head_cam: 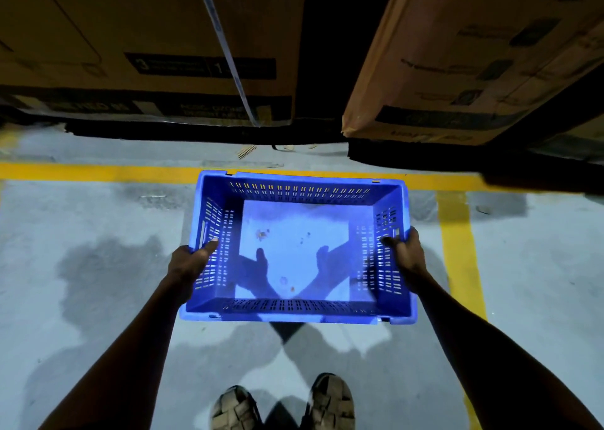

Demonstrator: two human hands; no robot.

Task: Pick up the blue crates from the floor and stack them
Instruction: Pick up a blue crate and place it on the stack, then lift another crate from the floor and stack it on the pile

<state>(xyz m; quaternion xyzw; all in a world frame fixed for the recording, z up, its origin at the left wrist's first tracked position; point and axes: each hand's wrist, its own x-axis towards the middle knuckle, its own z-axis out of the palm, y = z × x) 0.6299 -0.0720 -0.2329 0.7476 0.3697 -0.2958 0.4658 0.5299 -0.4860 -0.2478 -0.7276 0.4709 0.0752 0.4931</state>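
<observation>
Empty blue perforated plastic crate (298, 248) held level above grey floor (81, 220), in front of feet. Left hand (191, 261) and right hand (407, 253) clamp short-side rims — thumbs inside. Likely light, rigid, smooth plastic; rims give best hold. No stack in view.

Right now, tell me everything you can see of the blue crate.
The blue crate looks like moulded plastic: rectangular, open-topped, slotted walls, solid floor with a few specks of debris, otherwise empty. It sits roughly level, the left hand and right hand each gripping a short-side rim, over grey floor near a yellow line.
</observation>
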